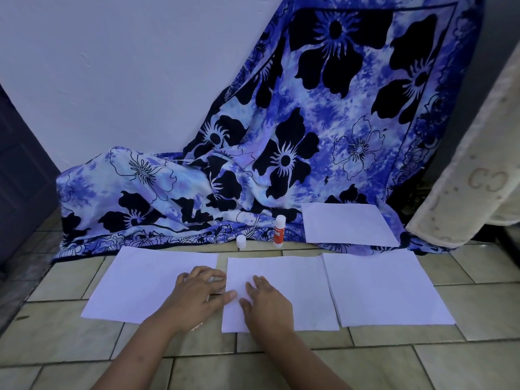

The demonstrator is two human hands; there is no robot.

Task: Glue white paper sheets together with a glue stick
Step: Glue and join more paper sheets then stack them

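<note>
– While both hands lie flat with fingers spread, gripping nothing, what are they doing?
– Sealing a join, I'd guess. The left hand (199, 294) straddles the left edge of the middle sheet (298, 288), where the left sheet (140, 285) meets it. The right hand (267, 304) presses the middle sheet itself, steadying it.
– Other paper?
– The right sheet (385, 288) lies just right of the middle sheet, probably waiting. A fourth sheet (349, 223) sits beyond it, on the cloth (253, 136).
– Glue?
– The glue stick (279, 230) stands upright just beyond the middle sheet, its cap (241, 241) loose nearby, parked within reach.
– Surface?
– A tiled floor (84, 347). The floral cloth climbs a white wall (112, 66) behind.
</note>
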